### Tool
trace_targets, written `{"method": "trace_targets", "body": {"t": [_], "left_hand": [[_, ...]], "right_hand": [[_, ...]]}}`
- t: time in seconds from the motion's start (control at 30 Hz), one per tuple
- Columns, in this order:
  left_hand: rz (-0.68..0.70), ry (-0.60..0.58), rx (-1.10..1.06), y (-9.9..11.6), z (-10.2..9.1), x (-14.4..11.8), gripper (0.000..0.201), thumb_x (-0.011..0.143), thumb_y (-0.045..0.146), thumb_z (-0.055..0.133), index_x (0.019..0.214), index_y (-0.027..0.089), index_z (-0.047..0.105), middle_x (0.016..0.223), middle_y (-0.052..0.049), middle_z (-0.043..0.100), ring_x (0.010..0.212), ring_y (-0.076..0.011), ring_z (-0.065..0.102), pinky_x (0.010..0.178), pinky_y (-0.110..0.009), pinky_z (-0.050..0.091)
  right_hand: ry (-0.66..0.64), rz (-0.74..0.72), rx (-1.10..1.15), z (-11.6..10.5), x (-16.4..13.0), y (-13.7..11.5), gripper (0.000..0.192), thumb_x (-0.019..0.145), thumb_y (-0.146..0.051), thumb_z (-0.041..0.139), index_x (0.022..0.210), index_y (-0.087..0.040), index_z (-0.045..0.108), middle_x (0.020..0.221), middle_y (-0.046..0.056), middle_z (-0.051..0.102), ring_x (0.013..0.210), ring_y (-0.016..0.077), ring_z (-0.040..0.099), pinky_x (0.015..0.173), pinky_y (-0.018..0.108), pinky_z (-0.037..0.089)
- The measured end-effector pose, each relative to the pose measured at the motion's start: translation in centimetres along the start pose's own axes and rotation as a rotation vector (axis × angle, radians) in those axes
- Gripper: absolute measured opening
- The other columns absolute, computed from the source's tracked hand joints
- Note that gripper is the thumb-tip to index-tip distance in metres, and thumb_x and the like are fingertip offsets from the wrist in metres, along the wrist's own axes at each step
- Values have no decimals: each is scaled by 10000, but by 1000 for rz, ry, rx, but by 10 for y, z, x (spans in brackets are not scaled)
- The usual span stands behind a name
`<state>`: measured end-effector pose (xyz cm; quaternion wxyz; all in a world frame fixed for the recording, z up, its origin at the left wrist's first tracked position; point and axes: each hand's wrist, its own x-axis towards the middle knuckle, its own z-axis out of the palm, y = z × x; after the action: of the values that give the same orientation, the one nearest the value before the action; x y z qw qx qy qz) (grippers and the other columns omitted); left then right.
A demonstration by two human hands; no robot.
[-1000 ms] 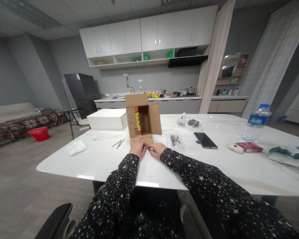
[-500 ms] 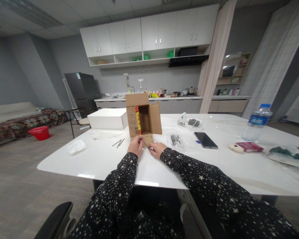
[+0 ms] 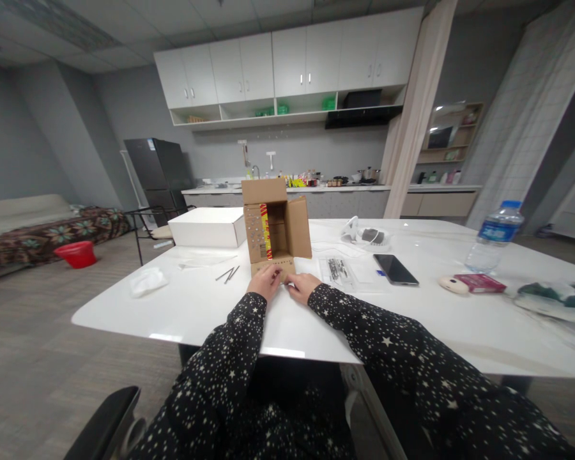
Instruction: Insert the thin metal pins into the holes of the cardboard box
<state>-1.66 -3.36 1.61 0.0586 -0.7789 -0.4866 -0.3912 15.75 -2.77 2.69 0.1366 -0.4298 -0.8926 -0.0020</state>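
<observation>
- The left hand [image 3: 265,281] rests on the near flap [image 3: 273,267] of the open cardboard box [image 3: 274,227], fingers curled down onto it; whether they pinch anything small cannot be told.
- The right hand [image 3: 303,286] lies just beside it on the surface [image 3: 196,306], fingers drawn narrow at the flap's right corner.
- The box stands on its side, mouth toward the person, flap lying flat toward them.
- Judged from this, the flap work goes best with one hand pinning the flap flat while the other works in small motions, so the light box does not slide or tip.
- Thin metal pieces [image 3: 227,275] lie left of the box; a clear packet [image 3: 338,269] and a phone [image 3: 395,269] lie to the right.
</observation>
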Motion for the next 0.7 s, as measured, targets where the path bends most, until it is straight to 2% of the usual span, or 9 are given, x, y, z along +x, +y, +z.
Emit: {"method": "trace_targets", "body": {"t": [0.17, 0.33, 0.5, 0.7], "left_hand": [[3, -27, -3, -1, 1, 0, 183, 808, 157, 476, 963, 180, 572, 860, -40, 652, 805, -150, 608, 797, -296, 501], [-60, -67, -28, 1, 0, 0, 218, 780, 145, 495, 982, 190, 562, 848, -31, 661, 785, -146, 616, 774, -290, 508], [-78, -104, 14, 2, -1, 0, 141, 769, 174, 505, 889, 186, 579, 824, -42, 660, 753, -160, 609, 740, -299, 498], [-150, -109, 52, 3, -3, 0, 137, 761, 181, 515, 876, 193, 588, 802, -33, 666, 734, -161, 608, 721, -288, 485]], "right_hand": [[10, -14, 9, 1, 0, 1, 282, 871, -282, 426, 1081, -222, 605, 980, 56, 692, 892, 197, 623, 775, 284, 408], [7, -17, 15, 0, 0, 1, 276, 870, -267, 436, 1088, -227, 601, 1009, 53, 688, 896, 190, 623, 770, 275, 407], [9, -13, 12, -2, -2, -1, 275, 865, -260, 442, 1085, -234, 605, 995, 46, 691, 878, 189, 625, 760, 274, 407], [-4, -9, 15, -4, -2, -3, 283, 869, -257, 433, 1091, -241, 608, 1006, 42, 689, 898, 184, 618, 780, 273, 402]]}}
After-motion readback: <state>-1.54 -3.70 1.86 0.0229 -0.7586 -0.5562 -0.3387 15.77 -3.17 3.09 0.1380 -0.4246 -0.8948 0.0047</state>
